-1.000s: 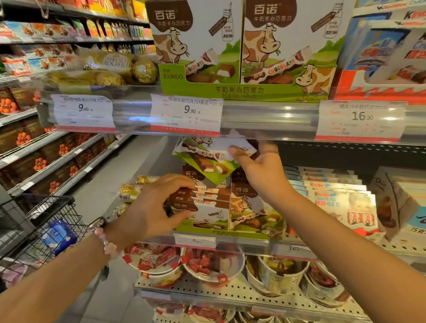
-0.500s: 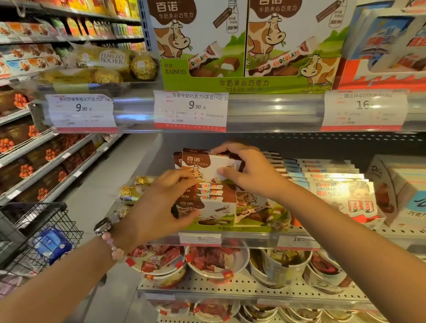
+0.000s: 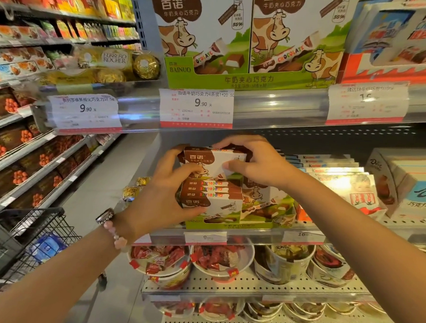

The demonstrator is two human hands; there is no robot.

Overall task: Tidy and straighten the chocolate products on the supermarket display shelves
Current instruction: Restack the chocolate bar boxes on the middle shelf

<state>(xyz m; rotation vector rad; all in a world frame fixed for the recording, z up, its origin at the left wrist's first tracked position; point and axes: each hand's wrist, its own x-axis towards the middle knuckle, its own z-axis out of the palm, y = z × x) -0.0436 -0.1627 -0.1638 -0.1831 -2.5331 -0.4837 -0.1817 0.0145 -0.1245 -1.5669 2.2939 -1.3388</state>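
Both arms are stretched forward, the left hand (image 3: 165,196) curled with thumb and fingers spread in a grip, the right hand (image 3: 256,164) arched, fingertips bent down.

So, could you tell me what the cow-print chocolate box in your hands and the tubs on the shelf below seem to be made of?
The chocolate box looks like thin printed cardboard: flat faces, crisp folded edges, slight sheen. The tubs look like clear plastic, probably rigid, since the wrapped sweets show through their walls.
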